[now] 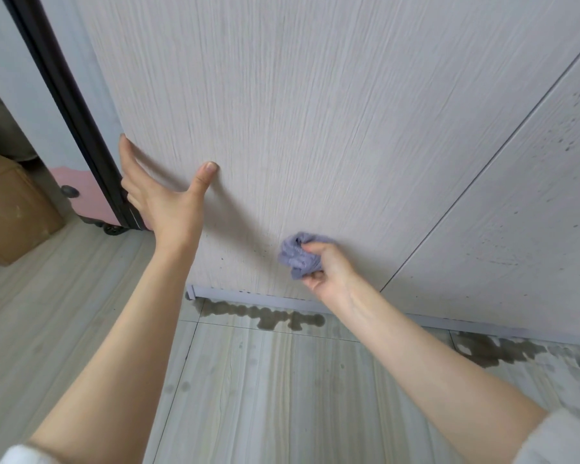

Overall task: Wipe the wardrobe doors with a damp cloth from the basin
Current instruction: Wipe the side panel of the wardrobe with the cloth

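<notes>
Two doors [315, 112] remain speckled; right hand [332, 272] fingers clutch cloth [297, 256] low, left hand [168, 199] splayed, bracing.

Bright, even daylight; soft shadows fall right of the arms, with wide-angle bending and slight blur at the edges.
</notes>
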`<state>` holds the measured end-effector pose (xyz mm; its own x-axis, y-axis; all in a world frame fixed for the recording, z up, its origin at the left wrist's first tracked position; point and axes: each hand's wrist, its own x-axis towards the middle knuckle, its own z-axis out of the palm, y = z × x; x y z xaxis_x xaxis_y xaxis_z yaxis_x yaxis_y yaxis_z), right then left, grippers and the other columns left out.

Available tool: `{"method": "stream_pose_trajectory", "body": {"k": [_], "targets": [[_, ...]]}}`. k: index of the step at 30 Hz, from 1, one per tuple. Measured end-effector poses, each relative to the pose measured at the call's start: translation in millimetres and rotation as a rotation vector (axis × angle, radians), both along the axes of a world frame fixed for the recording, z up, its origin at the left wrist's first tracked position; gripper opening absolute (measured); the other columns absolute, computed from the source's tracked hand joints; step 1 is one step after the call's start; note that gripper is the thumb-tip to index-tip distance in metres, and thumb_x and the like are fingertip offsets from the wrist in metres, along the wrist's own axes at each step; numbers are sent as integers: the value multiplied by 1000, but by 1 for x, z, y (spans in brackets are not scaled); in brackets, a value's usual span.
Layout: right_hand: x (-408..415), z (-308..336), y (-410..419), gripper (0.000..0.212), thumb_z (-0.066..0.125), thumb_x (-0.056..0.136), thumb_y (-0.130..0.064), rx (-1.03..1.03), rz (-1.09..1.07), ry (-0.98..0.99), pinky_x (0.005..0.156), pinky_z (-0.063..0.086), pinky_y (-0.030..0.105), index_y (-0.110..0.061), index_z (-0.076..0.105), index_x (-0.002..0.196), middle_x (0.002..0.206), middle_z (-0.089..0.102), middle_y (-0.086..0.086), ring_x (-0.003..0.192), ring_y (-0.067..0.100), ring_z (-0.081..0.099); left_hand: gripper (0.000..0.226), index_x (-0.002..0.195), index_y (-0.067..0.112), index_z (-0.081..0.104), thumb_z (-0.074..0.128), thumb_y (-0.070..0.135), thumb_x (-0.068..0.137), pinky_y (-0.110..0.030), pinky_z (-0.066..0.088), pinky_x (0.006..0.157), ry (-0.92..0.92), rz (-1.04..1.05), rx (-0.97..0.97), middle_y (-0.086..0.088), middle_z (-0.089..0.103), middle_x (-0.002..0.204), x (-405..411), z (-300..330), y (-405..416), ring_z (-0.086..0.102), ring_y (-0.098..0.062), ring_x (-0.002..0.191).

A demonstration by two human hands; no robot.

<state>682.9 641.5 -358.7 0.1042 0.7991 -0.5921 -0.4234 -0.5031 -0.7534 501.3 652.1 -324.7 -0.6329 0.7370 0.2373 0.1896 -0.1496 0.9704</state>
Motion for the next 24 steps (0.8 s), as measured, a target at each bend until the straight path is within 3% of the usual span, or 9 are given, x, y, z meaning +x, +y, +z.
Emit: {"method": "stream_pose_trajectory", "body": {"k": [3, 4, 8, 11, 14, 17, 20, 22, 24], "targets": [[-8, -35, -11, 18, 41, 87, 8, -152, 43, -69, 50, 43, 27, -6, 52, 93, 97, 48, 14, 70, 22, 46, 101, 149, 30, 7, 75, 41, 75, -37, 12, 111, -11, -15, -21, 2, 9, 155, -1, 1, -1, 7, -16, 142], [-9, -41, -15, 16, 43, 89, 5, -187, 36, -87, 54, 43, 28, -5, 49, 100, 102, 47, 13, 70, 21, 46, 101, 149, 30, 7, 75, 41, 75, -40, 12, 112, -10, -24, -22, 2, 8, 155, -1, 1, -2, 5, -17, 143], [-11, -35, -9, 28, 37, 86, 11, -119, 57, 15, 35, 29, 16, -9, 52, 72, 69, 53, 10, 44, 16, 40, 103, 149, 30, 7, 75, 45, 74, -34, 7, 108, 4, -49, 7, 6, 7, 155, -4, 0, 0, 2, -15, 143], [-11, -4, -1, 22, 50, 87, 9, -42, 3, 86, 39, 48, 23, -6, 55, 72, 48, 63, 9, 38, 20, 60, 99, 148, 31, 9, 72, 50, 75, -36, 7, 112, -24, -71, 27, 21, 13, 144, -8, -5, -2, 7, -9, 141], [-15, 2, 0, 13, 55, 85, 6, -53, -5, 120, 47, 53, 28, -4, 56, 76, 48, 64, 9, 40, 18, 63, 84, 147, 31, 16, 66, 49, 82, -27, 17, 111, -77, -106, 89, 23, 17, 141, -11, -7, -4, 16, -1, 136], [-24, -19, -6, 22, 50, 85, 11, -109, 27, 43, 43, 49, 28, -4, 58, 71, 59, 65, 12, 44, 23, 60, 64, 144, 30, 23, 57, 43, 91, -28, 24, 114, -107, -86, 99, 3, 29, 151, -16, -8, -3, 27, -9, 138], [-34, -30, -9, 27, 44, 86, 15, -167, 26, -21, 49, 43, 31, -3, 57, 71, 76, 59, 15, 55, 26, 51, 54, 143, 24, 34, 51, 42, 94, -13, 32, 103, -189, -71, 108, 7, 41, 143, -25, -8, -2, 38, 4, 128], [-39, -23, -5, 27, 46, 87, 13, -132, 13, 34, 41, 46, 25, -4, 56, 70, 64, 63, 13, 47, 26, 56, 49, 139, 22, 41, 51, 40, 95, -2, 37, 87, -204, -76, 103, 18, 51, 126, -30, -8, -1, 45, 18, 111], [-40, -8, -1, 23, 51, 87, 11, -47, -10, 122, 36, 49, 23, -5, 57, 72, 50, 64, 10, 39, 23, 62, 46, 137, 17, 47, 51, 38, 96, -3, 41, 86, -230, -81, 90, 23, 55, 116, -35, -10, -1, 47, 22, 105]]}}
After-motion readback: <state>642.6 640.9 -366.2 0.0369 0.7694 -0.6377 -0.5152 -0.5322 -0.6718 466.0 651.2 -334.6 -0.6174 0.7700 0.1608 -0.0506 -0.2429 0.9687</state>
